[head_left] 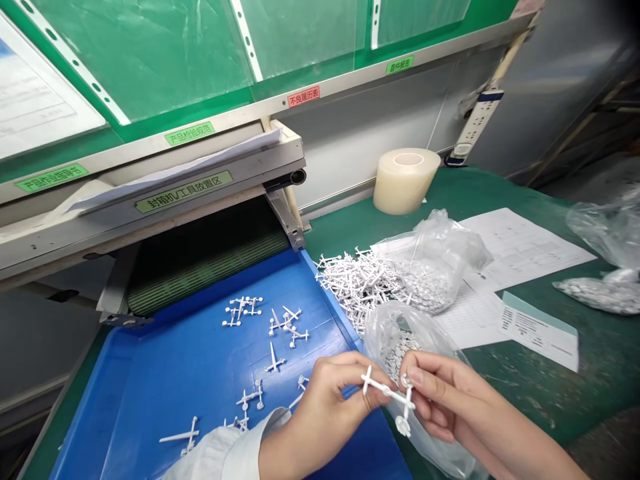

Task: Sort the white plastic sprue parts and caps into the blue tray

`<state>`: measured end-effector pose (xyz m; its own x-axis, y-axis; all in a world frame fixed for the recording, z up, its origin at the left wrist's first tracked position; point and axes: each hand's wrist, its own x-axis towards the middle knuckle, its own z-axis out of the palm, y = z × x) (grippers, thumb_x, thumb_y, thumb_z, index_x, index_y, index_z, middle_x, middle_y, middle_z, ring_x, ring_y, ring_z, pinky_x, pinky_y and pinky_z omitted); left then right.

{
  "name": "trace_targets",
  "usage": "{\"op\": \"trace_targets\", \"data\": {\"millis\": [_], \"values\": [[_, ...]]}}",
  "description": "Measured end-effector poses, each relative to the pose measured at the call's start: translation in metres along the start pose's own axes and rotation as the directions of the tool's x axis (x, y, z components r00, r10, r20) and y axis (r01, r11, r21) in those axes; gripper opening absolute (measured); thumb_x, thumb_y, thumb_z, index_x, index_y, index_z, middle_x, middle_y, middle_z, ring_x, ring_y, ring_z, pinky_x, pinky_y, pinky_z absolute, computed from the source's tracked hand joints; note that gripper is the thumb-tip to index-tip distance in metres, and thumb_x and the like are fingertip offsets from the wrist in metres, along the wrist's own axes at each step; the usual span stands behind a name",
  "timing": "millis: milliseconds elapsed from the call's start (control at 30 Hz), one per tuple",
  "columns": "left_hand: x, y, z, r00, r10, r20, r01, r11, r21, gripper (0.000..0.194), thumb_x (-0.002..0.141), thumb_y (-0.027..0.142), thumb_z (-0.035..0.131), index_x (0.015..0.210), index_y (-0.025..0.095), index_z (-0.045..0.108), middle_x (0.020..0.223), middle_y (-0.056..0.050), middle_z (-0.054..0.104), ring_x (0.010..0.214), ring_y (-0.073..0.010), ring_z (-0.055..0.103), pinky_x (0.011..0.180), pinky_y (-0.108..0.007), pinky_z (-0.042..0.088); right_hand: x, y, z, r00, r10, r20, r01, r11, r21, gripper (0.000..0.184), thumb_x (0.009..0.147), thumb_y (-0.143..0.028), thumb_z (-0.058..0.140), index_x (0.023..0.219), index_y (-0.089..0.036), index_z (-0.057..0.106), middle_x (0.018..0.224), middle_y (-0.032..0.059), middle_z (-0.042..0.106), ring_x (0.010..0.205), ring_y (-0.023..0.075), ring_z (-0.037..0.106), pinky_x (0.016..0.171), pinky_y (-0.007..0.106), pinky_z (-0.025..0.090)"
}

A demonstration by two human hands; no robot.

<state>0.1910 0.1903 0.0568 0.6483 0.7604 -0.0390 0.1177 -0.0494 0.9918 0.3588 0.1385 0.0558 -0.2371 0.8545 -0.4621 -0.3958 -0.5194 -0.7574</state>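
Between both hands is a small white plastic moulded piece [403,400], a thin cross-barred stem with little round discs at the ends of one bar. My left hand [333,400] pinches its stem between thumb and forefinger. My right hand [443,393] is closed at the upper disc, thumb and forefinger pressed on it. Just behind the hands, an open clear plastic bag [375,327] contains many tiny white parts [400,350]. In the blue tray [150,393] to the left lie several similar white moulded pieces [289,323].
A heap of white sticks [350,283] lies beside the tray, next to another filled bag [435,280]. Behind are a tape roll [403,183] and papers [525,247]. A label card [540,333] and a third bag [600,293] lie right. A conveyor belt [210,260] meets the tray.
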Motion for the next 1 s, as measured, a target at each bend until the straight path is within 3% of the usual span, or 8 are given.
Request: {"op": "trace_targets", "data": {"millis": [267, 500, 567, 633, 800, 900, 933, 1000], "values": [[-0.002, 0.000, -0.002, 1.000, 0.026, 0.002, -0.026, 1.000, 0.000, 0.014, 0.080, 0.023, 0.062, 0.078, 0.015, 0.073, 0.076, -0.007, 0.068, 0.072, -0.0151, 0.062, 0.069, -0.024, 0.046, -0.004, -0.002, 0.002, 1.000, -0.013, -0.010, 0.013, 1.000, -0.024, 0.032, 0.080, -0.043, 0.062, 0.068, -0.015, 0.054, 0.057, -0.0038, 0.045, 0.048, 0.0055, 0.033, 0.043, 0.017, 0.027], [-0.001, 0.000, -0.003, 0.994, 0.105, 0.004, -0.105, 0.994, 0.031, 0.020, 0.083, 0.025, 0.058, 0.080, 0.013, 0.073, 0.080, -0.010, 0.068, 0.073, -0.0159, 0.063, 0.069, -0.024, 0.047, -0.001, 0.003, 0.001, 0.991, 0.102, 0.092, -0.120, 0.967, 0.225, 0.032, 0.076, -0.038, 0.068, 0.063, -0.016, 0.049, 0.049, -0.0079, 0.039, 0.040, 0.0022, 0.022, 0.037, 0.015, 0.020], [-0.003, 0.000, -0.003, 0.996, 0.089, -0.010, -0.089, 0.995, 0.051, 0.018, 0.082, 0.024, 0.059, 0.080, 0.013, 0.073, 0.078, -0.009, 0.069, 0.073, -0.0158, 0.063, 0.069, -0.023, 0.047, -0.001, 0.004, 0.000, 0.999, 0.047, 0.021, -0.049, 0.992, 0.113, 0.035, 0.074, -0.045, 0.068, 0.062, -0.017, 0.050, 0.049, -0.0071, 0.042, 0.040, 0.0026, 0.026, 0.038, 0.015, 0.023], [-0.004, 0.000, -0.003, 0.998, 0.053, -0.015, -0.052, 0.997, 0.058, 0.016, 0.081, 0.022, 0.061, 0.077, 0.015, 0.074, 0.077, -0.008, 0.070, 0.072, -0.0156, 0.063, 0.069, -0.023, 0.047, -0.002, 0.005, -0.001, 0.993, -0.091, -0.075, 0.080, 0.987, -0.137, 0.037, 0.074, -0.051, 0.065, 0.062, -0.017, 0.053, 0.052, -0.0049, 0.047, 0.042, 0.0043, 0.034, 0.041, 0.017, 0.029], [-0.005, -0.002, -0.002, 0.998, -0.067, 0.013, 0.066, 0.997, 0.034, 0.018, 0.082, 0.024, 0.060, 0.075, 0.014, 0.073, 0.066, -0.005, 0.067, 0.061, -0.0142, 0.061, 0.059, -0.022, 0.047, -0.010, 0.008, -0.002, 0.902, -0.402, -0.159, 0.213, 0.734, -0.645, 0.026, 0.082, -0.045, 0.055, 0.069, -0.023, 0.063, 0.063, -0.0012, 0.060, 0.057, 0.0131, 0.052, 0.053, 0.023, 0.040], [-0.005, -0.004, 0.000, 0.988, -0.155, 0.015, 0.155, 0.988, -0.008, 0.019, 0.080, 0.024, 0.062, 0.071, 0.011, 0.072, 0.059, -0.005, 0.064, 0.054, -0.0136, 0.058, 0.054, -0.022, 0.045, -0.014, 0.010, 0.002, 0.834, -0.535, -0.137, 0.243, 0.578, -0.779, 0.016, 0.082, -0.038, 0.056, 0.074, -0.027, 0.065, 0.068, -0.0014, 0.064, 0.064, 0.0160, 0.058, 0.057, 0.024, 0.043], [-0.005, -0.004, 0.000, 0.985, -0.173, 0.017, 0.173, 0.985, -0.017, 0.019, 0.079, 0.024, 0.062, 0.071, 0.011, 0.072, 0.058, -0.004, 0.063, 0.053, -0.0135, 0.058, 0.053, -0.022, 0.045, -0.014, 0.011, 0.003, 0.814, -0.561, -0.155, 0.240, 0.566, -0.789, 0.014, 0.082, -0.037, 0.057, 0.075, -0.027, 0.065, 0.069, -0.0012, 0.064, 0.065, 0.0162, 0.058, 0.058, 0.024, 0.043], [-0.005, -0.006, 0.000, 0.986, -0.164, 0.002, 0.164, 0.986, -0.001, 0.018, 0.079, 0.023, 0.062, 0.071, 0.011, 0.072, 0.059, -0.004, 0.063, 0.053, -0.0135, 0.058, 0.053, -0.022, 0.045, -0.013, 0.012, 0.005, 0.801, -0.544, -0.249, 0.235, 0.669, -0.705, 0.015, 0.083, -0.038, 0.056, 0.076, -0.026, 0.063, 0.070, -0.0007, 0.063, 0.063, 0.0150, 0.058, 0.058, 0.024, 0.044]]}}
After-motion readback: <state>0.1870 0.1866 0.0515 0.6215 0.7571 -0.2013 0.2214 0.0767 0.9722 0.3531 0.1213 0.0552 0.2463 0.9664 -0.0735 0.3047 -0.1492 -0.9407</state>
